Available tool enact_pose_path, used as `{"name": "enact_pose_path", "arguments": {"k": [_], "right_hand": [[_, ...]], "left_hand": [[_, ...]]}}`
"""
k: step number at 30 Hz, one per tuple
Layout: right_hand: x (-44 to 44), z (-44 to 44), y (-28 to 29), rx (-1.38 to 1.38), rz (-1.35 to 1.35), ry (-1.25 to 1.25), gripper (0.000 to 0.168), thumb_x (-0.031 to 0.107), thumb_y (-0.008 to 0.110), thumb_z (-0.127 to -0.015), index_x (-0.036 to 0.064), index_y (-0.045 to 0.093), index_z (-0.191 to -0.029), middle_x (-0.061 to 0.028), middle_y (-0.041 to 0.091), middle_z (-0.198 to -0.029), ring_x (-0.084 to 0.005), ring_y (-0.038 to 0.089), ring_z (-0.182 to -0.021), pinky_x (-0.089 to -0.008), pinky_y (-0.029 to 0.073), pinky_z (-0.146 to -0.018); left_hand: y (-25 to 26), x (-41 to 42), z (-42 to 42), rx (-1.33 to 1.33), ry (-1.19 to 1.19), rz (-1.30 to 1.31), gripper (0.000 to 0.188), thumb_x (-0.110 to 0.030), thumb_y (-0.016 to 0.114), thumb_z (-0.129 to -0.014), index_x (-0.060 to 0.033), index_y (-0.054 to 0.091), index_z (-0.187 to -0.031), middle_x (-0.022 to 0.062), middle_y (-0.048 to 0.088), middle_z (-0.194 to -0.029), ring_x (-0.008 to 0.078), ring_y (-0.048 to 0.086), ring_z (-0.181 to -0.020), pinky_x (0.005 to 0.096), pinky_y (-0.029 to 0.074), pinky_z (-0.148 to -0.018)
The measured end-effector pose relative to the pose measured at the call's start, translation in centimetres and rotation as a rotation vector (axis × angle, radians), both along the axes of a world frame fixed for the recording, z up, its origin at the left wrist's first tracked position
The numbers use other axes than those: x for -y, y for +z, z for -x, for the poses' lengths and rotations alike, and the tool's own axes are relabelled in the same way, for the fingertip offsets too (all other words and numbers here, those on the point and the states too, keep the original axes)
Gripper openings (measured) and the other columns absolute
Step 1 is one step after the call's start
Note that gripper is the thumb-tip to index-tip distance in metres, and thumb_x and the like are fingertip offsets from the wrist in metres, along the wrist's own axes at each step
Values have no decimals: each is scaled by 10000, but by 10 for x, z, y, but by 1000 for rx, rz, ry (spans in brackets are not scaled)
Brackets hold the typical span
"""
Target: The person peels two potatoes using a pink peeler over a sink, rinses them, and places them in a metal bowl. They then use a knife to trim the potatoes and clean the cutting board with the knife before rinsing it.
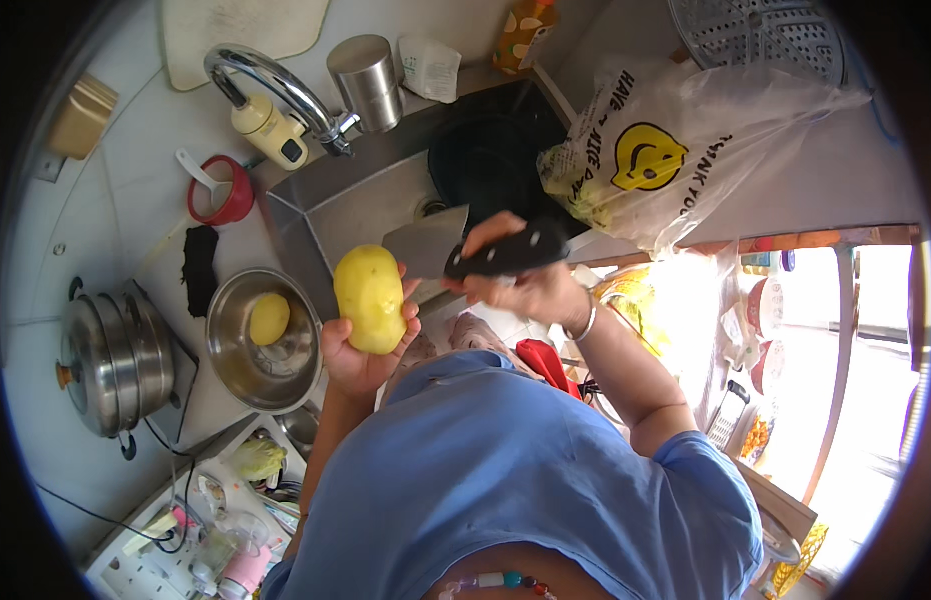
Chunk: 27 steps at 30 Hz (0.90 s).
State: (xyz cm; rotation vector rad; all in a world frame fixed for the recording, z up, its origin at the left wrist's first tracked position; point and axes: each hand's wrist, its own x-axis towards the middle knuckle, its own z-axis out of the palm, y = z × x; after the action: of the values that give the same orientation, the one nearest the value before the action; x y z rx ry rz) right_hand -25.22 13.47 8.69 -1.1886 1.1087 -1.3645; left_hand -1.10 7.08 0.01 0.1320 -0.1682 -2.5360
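My left hand (366,367) holds a large peeled potato (370,300) upright over the near edge of the sink. In my right hand (521,289) is a kitchen knife (428,238), gripped by its black riveted handle, with its broad blade pointing left just beyond the potato. Whether the blade touches the potato cannot be told. Left of my left hand sits a stainless steel bowl (223,345) with another peeled potato (269,319) inside. Beneath the knife lies the steel sink (345,206), its drain partly hidden by a dark basin (480,161).
A chrome faucet (285,79) arches over the sink's far left side. Past my right hand bulges a printed plastic bag (698,150). A red bowl with a spoon (219,191), a dark cloth (199,270) and a lidded steamer pot (116,364) stand to the left.
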Motion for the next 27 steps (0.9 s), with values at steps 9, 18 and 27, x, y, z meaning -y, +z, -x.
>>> {"name": "enact_pose_path", "arguments": {"k": [9,18,27], "right_hand": [[-6,14,-104,-804,118,-19,333,47,692,-869,74,672,-1200,-94,669,-1276,-319,625,-1205,-422,470,-1039],[13,-16,-103,-1027,-76,-1,465,349,714,-883,66,631,-1243,-164,678,-1128,-335,647,-1110,-476,457,-1028],[15,-20,-121,-923,-173,-247,414,382,658,-929,12,618,-1109,-185,697,-772,-388,692,-657,-448,558,-621]], "left_hand": [[-26,28,-16,212,103,-19,637,-254,617,-888,-22,416,-1446,160,474,-1446,318,602,-1126,432,492,-1030],[-19,38,-8,544,145,249,432,-175,613,-893,85,570,-1235,205,677,-1121,287,658,-1059,415,494,-1021],[9,33,0,825,273,461,576,-60,678,-854,-69,428,-1373,88,560,-1234,225,604,-1133,404,547,-930]]}}
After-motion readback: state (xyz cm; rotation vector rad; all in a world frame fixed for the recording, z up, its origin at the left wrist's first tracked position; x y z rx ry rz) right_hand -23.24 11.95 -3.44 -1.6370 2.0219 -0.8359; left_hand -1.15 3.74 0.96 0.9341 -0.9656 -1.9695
